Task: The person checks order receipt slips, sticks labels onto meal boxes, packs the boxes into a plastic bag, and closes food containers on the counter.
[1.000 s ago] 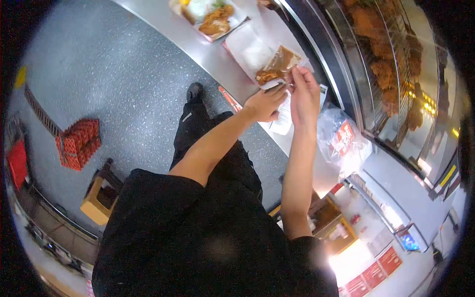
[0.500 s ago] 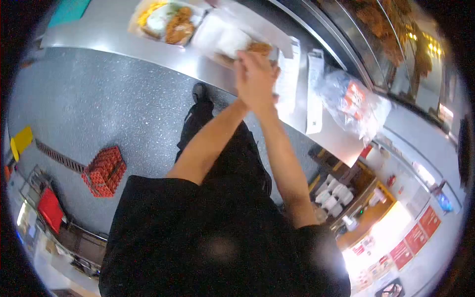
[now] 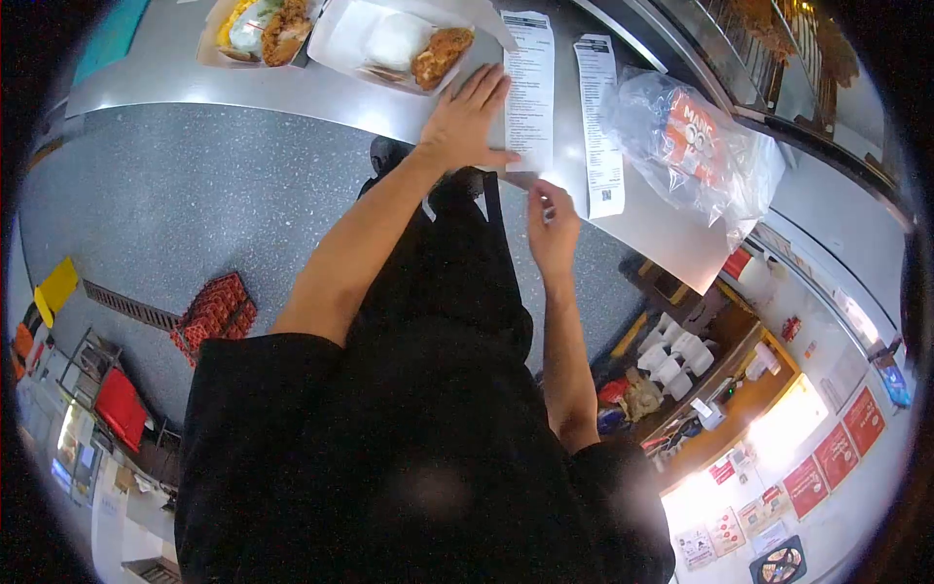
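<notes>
My left hand point(image 3: 465, 125) lies with fingers spread at the near edge of the steel counter, beside an open takeaway box point(image 3: 336, 44). The box holds a mound of white rice point(image 3: 397, 39) and a piece of fried chicken point(image 3: 443, 58). My left thumb reaches to the bottom end of a long printed receipt point(image 3: 530, 92). Just below that receipt, my right hand point(image 3: 553, 229) is at the counter's edge with fingers curled in; whatever they pinch, if anything, is too small to make out.
Another filled food box point(image 3: 258, 34) stands to the left on the counter point(image 3: 175, 80). On the right lie a second receipt point(image 3: 598, 122) and a clear plastic bag point(image 3: 681, 146) with orange print. A glass food display point(image 3: 788, 88) runs behind. Red crates point(image 3: 214, 316) stand on the floor.
My hands were together over the near side of the chicken box and have come apart. The left now rests flat; the right has moved down and right to the counter's edge.
</notes>
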### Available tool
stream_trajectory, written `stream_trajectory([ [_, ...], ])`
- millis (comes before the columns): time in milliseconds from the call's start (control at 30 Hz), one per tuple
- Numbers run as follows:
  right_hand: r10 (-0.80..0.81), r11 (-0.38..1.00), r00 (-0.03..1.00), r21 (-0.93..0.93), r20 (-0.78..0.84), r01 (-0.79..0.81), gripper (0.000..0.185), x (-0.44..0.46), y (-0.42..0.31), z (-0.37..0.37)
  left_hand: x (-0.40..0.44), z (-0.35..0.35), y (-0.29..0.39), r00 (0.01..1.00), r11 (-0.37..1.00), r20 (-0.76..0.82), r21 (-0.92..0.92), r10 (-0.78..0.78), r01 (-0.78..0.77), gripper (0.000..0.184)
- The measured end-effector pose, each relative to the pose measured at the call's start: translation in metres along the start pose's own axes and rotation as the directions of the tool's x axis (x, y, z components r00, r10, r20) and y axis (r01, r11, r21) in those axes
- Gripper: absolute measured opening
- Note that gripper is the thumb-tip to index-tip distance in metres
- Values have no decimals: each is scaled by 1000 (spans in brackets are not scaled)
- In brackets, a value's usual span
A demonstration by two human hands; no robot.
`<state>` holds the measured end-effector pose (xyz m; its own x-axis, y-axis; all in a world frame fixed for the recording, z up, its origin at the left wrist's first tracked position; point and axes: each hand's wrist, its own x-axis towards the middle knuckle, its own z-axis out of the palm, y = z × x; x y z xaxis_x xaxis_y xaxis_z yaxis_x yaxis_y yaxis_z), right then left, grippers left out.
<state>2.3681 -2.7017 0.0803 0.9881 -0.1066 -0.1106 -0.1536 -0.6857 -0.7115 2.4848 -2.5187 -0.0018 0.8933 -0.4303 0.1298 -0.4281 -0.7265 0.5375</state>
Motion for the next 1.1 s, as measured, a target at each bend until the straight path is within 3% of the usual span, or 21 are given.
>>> stream_trajectory([
  [233,32,998,999,59,-23,-31,20,25,33,-28,1,-6,9,999,995,3,97,32,-32,103],
  [333,-123,991,992,53,-28,124,22,35,64,-13,1,-7,10,999,993,2,114,43,-43,104],
  [433,-318,934,948,-174,-6,312,24,39,86,4,0,-6,10,999,993,1,107,54,-53,106],
  [533,-440,871,898,-253,-19,421,27,42,97,10,1,-5,13,998,991,12,117,57,-58,108],
  [1100,-441,890,892,-178,-101,419,26,45,107,17,6,4,14,999,969,5,246,33,-33,104],
])
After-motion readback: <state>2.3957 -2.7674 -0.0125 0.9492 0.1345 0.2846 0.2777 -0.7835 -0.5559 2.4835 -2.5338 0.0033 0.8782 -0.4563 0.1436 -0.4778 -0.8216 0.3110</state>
